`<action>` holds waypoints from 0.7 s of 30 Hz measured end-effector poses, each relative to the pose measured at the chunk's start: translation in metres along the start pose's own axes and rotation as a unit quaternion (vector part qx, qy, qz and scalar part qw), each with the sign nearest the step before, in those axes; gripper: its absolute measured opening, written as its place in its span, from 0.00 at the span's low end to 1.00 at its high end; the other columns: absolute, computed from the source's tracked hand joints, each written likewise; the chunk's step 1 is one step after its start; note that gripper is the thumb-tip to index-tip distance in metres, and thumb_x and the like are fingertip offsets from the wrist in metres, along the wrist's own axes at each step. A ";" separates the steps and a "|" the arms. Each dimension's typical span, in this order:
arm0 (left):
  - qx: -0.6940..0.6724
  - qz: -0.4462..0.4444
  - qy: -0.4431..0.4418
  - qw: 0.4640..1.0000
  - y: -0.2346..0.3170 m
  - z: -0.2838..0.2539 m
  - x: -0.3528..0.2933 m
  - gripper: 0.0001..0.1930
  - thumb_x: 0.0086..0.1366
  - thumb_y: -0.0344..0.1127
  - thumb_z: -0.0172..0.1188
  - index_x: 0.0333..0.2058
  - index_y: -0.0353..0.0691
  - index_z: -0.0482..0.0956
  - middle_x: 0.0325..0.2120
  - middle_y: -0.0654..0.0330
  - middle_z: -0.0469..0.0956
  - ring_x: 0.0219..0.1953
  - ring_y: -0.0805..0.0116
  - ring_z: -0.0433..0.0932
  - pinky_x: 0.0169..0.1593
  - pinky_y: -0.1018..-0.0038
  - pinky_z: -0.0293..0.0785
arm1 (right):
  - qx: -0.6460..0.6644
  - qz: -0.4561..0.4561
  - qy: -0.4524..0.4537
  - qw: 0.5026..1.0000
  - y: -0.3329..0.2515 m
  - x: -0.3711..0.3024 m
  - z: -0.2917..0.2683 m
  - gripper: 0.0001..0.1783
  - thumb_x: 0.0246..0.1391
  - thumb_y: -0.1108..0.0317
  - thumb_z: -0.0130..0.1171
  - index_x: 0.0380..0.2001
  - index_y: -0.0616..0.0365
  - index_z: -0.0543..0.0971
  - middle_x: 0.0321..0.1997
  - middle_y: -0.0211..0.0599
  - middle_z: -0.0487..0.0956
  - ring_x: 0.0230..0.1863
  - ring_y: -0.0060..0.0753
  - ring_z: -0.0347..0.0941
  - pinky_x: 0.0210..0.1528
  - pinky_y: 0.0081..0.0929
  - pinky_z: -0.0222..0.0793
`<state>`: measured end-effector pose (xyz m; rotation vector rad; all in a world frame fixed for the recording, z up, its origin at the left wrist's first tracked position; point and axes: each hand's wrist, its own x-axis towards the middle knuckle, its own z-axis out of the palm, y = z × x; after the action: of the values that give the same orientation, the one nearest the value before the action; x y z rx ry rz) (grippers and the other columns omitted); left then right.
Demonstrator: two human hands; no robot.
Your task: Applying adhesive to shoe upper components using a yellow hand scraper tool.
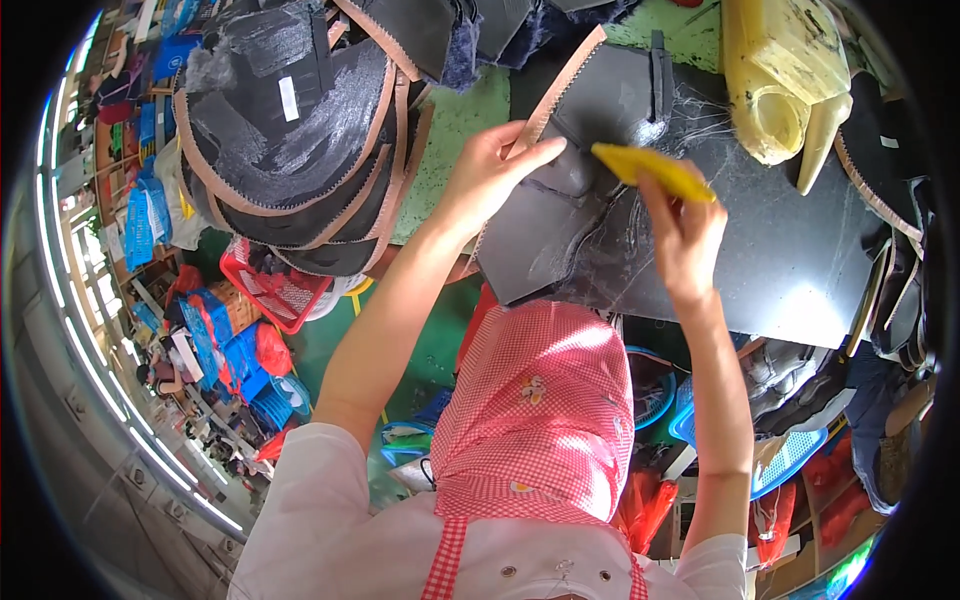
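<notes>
My left hand (487, 180) pinches the brown zigzag-edged border of a black cut piece (535, 235), which looks like a shoe upper. Its thumb lies along the piece. In my right hand (688, 235) is a flat yellow spreader (650, 170), held over the right side of the piece, its tip near the black surface; whether it touches, I cannot tell. Beneath lies a dark board (740, 270) marked with thin whitish strands like dried glue. At the back right stands a yellow plastic container (790, 50) smeared with dark residue.
Similar black pieces with brown borders are stacked at the left (290, 130); more lie at the far edge and right. Below the table's left side is a red basket (270, 285). A blue basket (790, 460) sits low at the right. A red checked apron (535, 410) covers my front.
</notes>
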<state>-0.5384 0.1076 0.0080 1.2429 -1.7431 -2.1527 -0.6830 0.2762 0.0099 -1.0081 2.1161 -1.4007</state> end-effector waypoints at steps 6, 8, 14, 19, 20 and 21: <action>0.076 0.015 -0.021 0.997 -0.008 -0.007 0.001 0.13 0.59 0.32 0.67 0.40 0.32 0.79 0.31 0.67 0.80 0.31 0.85 0.74 0.33 0.85 0.69 | 0.018 0.054 0.019 0.998 0.016 0.002 -0.003 0.11 0.56 0.74 0.60 0.43 0.58 0.82 0.27 0.32 0.75 0.21 0.18 0.65 0.25 0.18 0.62; 0.156 0.024 0.000 0.987 -0.008 -0.004 0.000 0.13 0.59 0.31 0.67 0.40 0.31 0.79 0.30 0.68 0.81 0.30 0.86 0.73 0.32 0.85 0.69 | 0.034 -0.002 0.044 0.998 0.014 0.009 -0.003 0.12 0.55 0.75 0.60 0.43 0.56 0.82 0.29 0.31 0.76 0.23 0.18 0.66 0.26 0.18 0.62; -0.159 -0.041 -0.014 0.986 -0.022 -0.006 -0.006 0.14 0.67 0.36 0.58 0.46 0.32 0.78 0.41 0.61 0.80 0.42 0.77 0.77 0.47 0.79 0.72 | -0.087 -0.106 0.085 0.987 0.017 0.026 0.016 0.19 0.51 0.80 0.60 0.46 0.51 0.81 0.38 0.38 0.80 0.35 0.34 0.78 0.38 0.26 0.76; -0.160 -0.073 0.013 0.984 -0.025 -0.007 0.000 0.17 0.69 0.39 0.56 0.47 0.31 0.77 0.42 0.59 0.81 0.43 0.74 0.78 0.48 0.78 0.74 | -0.067 -0.110 -0.166 0.978 -0.016 -0.069 0.039 0.30 0.39 0.81 0.61 0.49 0.43 0.81 0.42 0.32 0.79 0.35 0.35 0.81 0.38 0.28 0.80; -0.201 -0.095 -0.009 0.975 -0.025 -0.009 0.000 0.17 0.69 0.39 0.56 0.47 0.31 0.77 0.42 0.59 0.81 0.42 0.74 0.79 0.47 0.78 0.74 | -0.072 -0.110 -0.195 0.972 -0.016 -0.070 0.033 0.27 0.41 0.81 0.59 0.48 0.45 0.81 0.41 0.33 0.79 0.34 0.35 0.80 0.36 0.29 0.80; -0.203 -0.088 -0.010 0.975 -0.025 -0.008 0.000 0.16 0.69 0.39 0.56 0.47 0.30 0.77 0.41 0.58 0.81 0.42 0.74 0.79 0.47 0.79 0.74 | -0.055 -0.108 -0.132 0.984 -0.011 -0.058 0.026 0.24 0.43 0.81 0.60 0.46 0.50 0.82 0.42 0.35 0.79 0.35 0.37 0.79 0.37 0.29 0.78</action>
<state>-0.5236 0.1092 -0.0135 1.3010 -1.1456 -2.4582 -0.6239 0.3017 0.0059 -1.4186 1.9513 -1.1772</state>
